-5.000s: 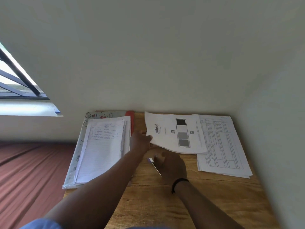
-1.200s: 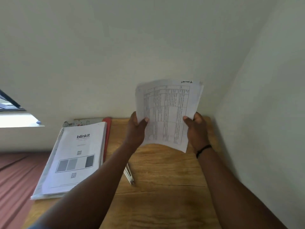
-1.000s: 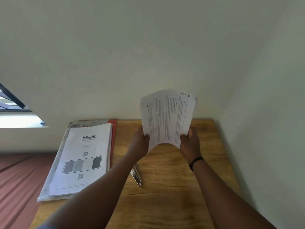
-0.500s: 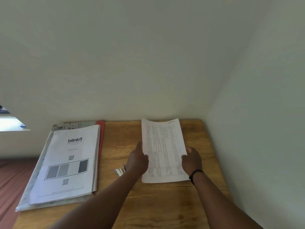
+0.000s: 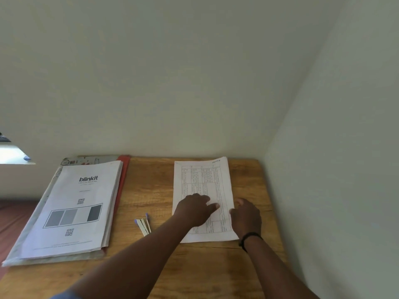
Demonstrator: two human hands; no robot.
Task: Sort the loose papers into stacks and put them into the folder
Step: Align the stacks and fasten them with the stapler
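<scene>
Hands first: the left hand (image 5: 195,209) lies flat on the table sheet (image 5: 203,184), its grip loose and holding nothing, fingers stretched toward 3 o'clock. The right hand (image 5: 245,216) sits at the sheet's right edge, fingers relaxed, touching the paper; a dark band circles that wrist. Under them runs a wooden table (image 5: 151,190), tucked into a corner of pale walls. At 9 o'clock from the left hand lie the clip strips (image 5: 143,224), loose on the wood. Further out at 9 o'clock, the blinkit stack (image 5: 73,208) rests on the open folder (image 5: 123,180), well apart from both hands.
</scene>
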